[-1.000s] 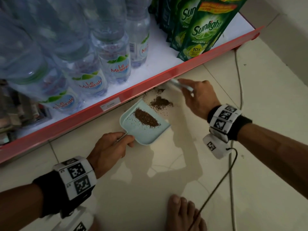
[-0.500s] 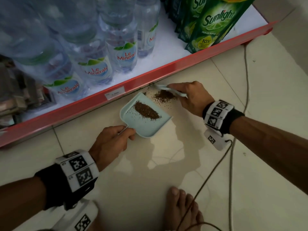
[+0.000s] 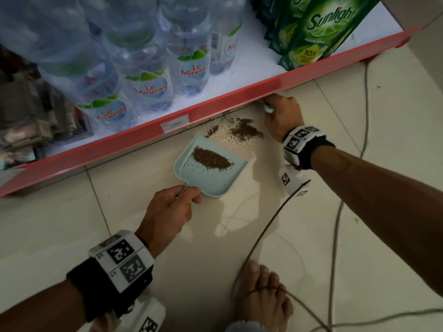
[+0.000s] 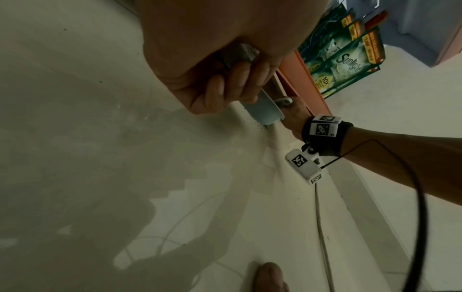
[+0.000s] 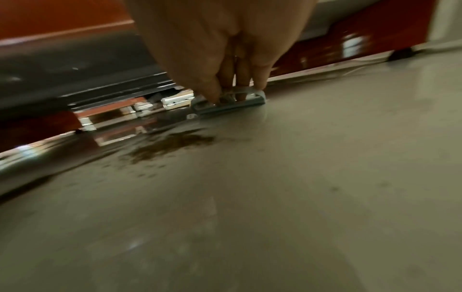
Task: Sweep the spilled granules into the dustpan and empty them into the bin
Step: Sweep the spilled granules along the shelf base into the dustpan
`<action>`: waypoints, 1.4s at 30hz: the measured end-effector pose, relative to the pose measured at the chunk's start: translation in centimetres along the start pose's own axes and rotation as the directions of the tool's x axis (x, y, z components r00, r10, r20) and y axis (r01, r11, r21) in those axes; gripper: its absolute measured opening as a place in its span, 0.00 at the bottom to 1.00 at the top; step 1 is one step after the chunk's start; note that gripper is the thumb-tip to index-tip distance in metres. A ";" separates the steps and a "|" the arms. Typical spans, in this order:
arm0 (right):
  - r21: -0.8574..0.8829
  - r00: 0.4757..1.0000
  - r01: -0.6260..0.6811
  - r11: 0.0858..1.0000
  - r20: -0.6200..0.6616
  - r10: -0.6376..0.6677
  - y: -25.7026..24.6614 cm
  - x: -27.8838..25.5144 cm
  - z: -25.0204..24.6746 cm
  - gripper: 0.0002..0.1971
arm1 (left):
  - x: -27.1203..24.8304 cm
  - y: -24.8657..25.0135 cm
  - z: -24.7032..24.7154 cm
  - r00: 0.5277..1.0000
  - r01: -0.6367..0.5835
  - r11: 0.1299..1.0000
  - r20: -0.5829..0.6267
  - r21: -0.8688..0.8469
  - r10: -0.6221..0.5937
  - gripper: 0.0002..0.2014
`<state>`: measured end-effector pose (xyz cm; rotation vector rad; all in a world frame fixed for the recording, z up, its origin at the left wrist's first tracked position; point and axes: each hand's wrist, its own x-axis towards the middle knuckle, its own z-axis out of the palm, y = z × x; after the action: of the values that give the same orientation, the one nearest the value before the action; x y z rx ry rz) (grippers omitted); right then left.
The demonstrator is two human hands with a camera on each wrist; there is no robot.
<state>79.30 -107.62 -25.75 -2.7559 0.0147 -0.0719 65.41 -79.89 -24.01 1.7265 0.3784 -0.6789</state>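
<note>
A pale blue dustpan point(image 3: 230, 180) lies flat on the tiled floor with a heap of brown granules point(image 3: 211, 159) inside it. My left hand point(image 3: 170, 207) grips its handle point(image 4: 246, 57) at the near corner. More spilled granules point(image 3: 244, 130) lie on the floor just beyond the pan's open edge, by the red shelf base. My right hand point(image 3: 280, 116) holds a small pale brush point(image 5: 230, 102) down at the floor, right of that pile and close under the shelf edge. The granule pile point(image 5: 172, 146) sits left of the brush in the right wrist view.
A red-edged low shelf point(image 3: 215, 104) carries water bottles point(image 3: 189, 68) and green detergent pouches point(image 3: 318, 29). Thin cables point(image 3: 335, 236) trail over the floor on the right. A bare foot point(image 3: 261, 298) stands at the bottom. No bin is in view.
My right hand with the brush has pulled back to the right, away from the dustpan, and up against the shelf base. The loose pile now lies uncovered. Dustpan and left hand have stayed put.
</note>
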 end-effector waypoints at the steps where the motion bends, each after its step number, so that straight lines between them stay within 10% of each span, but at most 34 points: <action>1: 0.049 0.998 0.053 0.997 0.042 -0.055 -0.9 -0.4 0.3 0.23 | -0.1 -0.2 -0.1 1.000 -0.013 1.000 -0.005 0.002 0.013 0.16; 8: 0.166 0.917 0.347 0.923 0.149 -0.371 -1.8 -3.7 -1.2 0.19 | -1.0 -2.1 -1.8 0.994 -0.082 0.996 -0.068 0.032 0.084 0.16; 12: 0.056 0.963 0.259 0.964 -0.097 -0.253 0.4 -4.1 -2.8 0.17 | -1.6 -3.3 -2.8 0.992 -0.086 0.996 -0.096 -0.010 0.085 0.16; 18: -0.140 0.997 -0.067 0.988 0.039 0.074 0.0 -0.7 -1.1 0.19 | -1.9 -4.0 -3.4 0.995 -0.080 0.997 -0.059 0.008 0.080 0.15; 22: 0.009 0.984 0.125 0.992 0.124 -0.125 -4.1 -0.5 1.1 0.15 | -2.1 -4.1 -3.5 0.996 -0.082 0.997 -0.038 0.007 0.082 0.15; 29: 0.146 0.783 0.479 0.865 0.373 -0.497 -6.1 -3.3 -1.0 0.22 | -2.8 -4.8 -4.4 0.996 -0.082 0.996 -0.045 0.016 0.083 0.14; 36: 0.005 0.941 0.334 0.942 0.051 -0.334 -1.6 -3.3 -4.0 0.17 | -3.1 -5.4 -5.3 0.995 -0.082 0.997 -0.053 0.006 0.082 0.16; 42: -0.125 0.991 0.071 0.990 0.123 -0.056 -1.9 -3.5 -2.2 0.18 | -2.4 -5.2 -4.5 0.994 -0.105 0.994 -0.036 0.022 0.106 0.14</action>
<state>75.70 -106.65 -23.15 -2.8850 -0.1046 0.0789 61.64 -73.96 -25.89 1.7670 0.3046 -0.5764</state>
